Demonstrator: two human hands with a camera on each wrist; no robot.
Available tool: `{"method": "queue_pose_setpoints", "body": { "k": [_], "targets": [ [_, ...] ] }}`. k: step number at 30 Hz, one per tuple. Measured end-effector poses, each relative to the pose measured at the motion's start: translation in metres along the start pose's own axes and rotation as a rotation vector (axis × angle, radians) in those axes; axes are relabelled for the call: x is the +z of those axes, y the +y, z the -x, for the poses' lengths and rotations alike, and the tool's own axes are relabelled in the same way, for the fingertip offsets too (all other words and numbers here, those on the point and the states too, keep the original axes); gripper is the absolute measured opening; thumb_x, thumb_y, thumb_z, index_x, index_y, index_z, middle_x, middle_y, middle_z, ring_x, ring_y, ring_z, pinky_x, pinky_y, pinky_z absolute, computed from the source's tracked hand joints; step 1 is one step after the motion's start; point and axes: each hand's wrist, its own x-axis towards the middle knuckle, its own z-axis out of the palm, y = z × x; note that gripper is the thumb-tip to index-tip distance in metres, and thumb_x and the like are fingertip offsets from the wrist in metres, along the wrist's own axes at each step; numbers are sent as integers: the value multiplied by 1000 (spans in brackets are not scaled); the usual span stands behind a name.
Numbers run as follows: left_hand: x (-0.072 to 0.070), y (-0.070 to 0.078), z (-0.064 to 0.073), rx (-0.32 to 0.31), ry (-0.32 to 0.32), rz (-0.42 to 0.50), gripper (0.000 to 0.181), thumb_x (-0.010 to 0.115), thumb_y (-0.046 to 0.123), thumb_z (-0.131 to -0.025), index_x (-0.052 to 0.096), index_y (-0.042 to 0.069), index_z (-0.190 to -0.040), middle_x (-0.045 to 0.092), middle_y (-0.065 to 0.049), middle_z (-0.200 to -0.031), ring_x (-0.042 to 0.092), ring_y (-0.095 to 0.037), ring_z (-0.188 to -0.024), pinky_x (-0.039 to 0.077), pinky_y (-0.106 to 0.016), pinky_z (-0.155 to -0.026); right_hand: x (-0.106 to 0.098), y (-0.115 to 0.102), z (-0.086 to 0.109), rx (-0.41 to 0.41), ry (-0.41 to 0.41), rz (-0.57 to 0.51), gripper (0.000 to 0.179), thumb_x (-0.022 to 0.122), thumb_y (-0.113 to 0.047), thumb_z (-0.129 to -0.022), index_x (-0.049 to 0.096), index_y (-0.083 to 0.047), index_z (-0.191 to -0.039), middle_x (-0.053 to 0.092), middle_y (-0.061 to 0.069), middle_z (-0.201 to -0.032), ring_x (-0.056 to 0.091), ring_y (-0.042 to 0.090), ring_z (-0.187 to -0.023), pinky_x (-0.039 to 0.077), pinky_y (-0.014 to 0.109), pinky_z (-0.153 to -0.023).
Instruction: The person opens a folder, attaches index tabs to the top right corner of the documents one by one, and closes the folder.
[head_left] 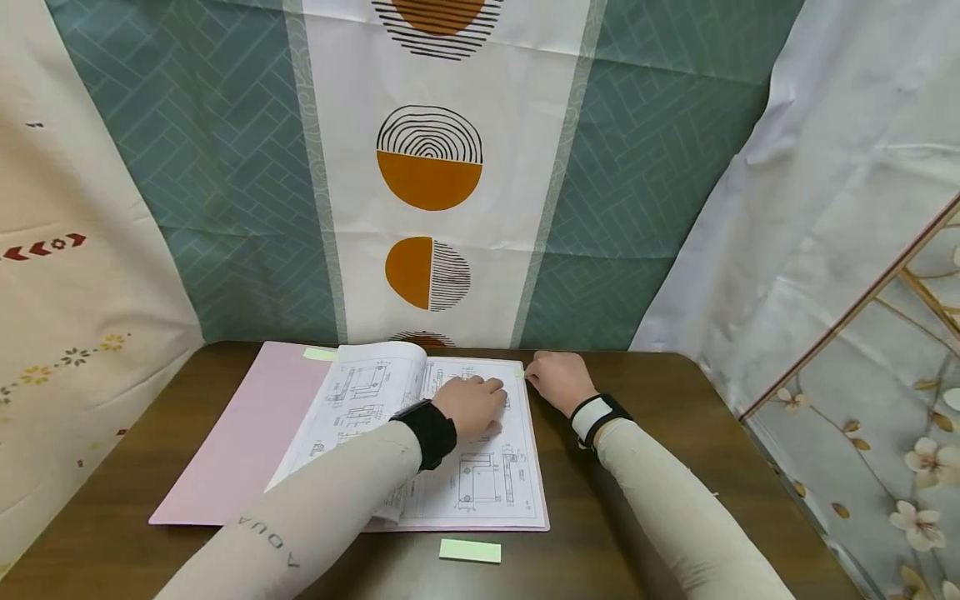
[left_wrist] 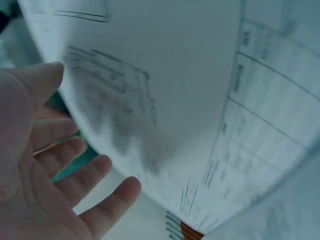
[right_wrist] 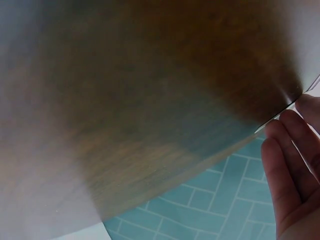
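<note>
A pink-covered booklet (head_left: 247, 442) of technical drawings lies open on the table. Across its right page (head_left: 480, 492) rests my left hand (head_left: 472, 407), fingers loosely spread. The left wrist view shows that palm and the relaxed fingers (left_wrist: 85, 180) beside a curved page (left_wrist: 165, 100). At the upper right page edge, my right hand (head_left: 561, 379) pinches a pale green sticky note (head_left: 519, 372) with thumb and fingertips. In the right wrist view, the right hand's fingers (right_wrist: 282, 175) are at the page edge, and the note is mostly hidden.
Another green sticky note (head_left: 320, 354) sticks out at the top of the booklet's left side. A green sticky-note strip (head_left: 469, 551) lies on the brown wooden table (head_left: 585, 533) in front of the booklet. Patterned curtains (head_left: 637, 167) hang behind and at both sides.
</note>
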Motion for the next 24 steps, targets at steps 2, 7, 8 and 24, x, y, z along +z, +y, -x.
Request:
{"method": "queue_pose_setpoints", "body": {
  "k": [2, 7, 8, 24],
  "targets": [
    [8, 3, -9, -8, -4, -14, 59, 67, 51, -109, 61, 16, -157, 55, -2, -164, 64, -24, -136, 59, -43, -101, 2, -1, 1, 2, 0, -2, 12, 87, -10, -94, 88, -21, -91, 71, -2, -81, 74, 16, -75, 61, 38, -65],
    [13, 8, -22, -24, 2, -30, 64, 56, 56, -113, 51, 18, -166, 43, 0, -174, 58, -23, -144, 57, -44, -103, 3, 0, -1, 2, -11, 23, 14, 87, -11, -95, 87, -22, -86, 66, -3, -75, 70, 16, -69, 59, 38, -63],
    [13, 9, -23, -24, -6, -23, 65, 55, 56, -114, 50, 19, -167, 42, 1, -175, 55, -23, -147, 56, -46, -106, 4, 0, -2, 0, -18, 24, 14, 87, -11, -95, 87, -21, -86, 66, -3, -75, 70, 17, -69, 59, 38, -64],
    [1, 11, -32, -72, -59, 83, 65, 47, 55, -116, 47, 17, -168, 45, 0, -173, 43, -26, -158, 43, -51, -120, 2, 1, -2, 14, -68, 28, 9, 86, -14, -97, 89, -22, -94, 72, -4, -82, 74, 17, -76, 61, 38, -70]
  ]
}}
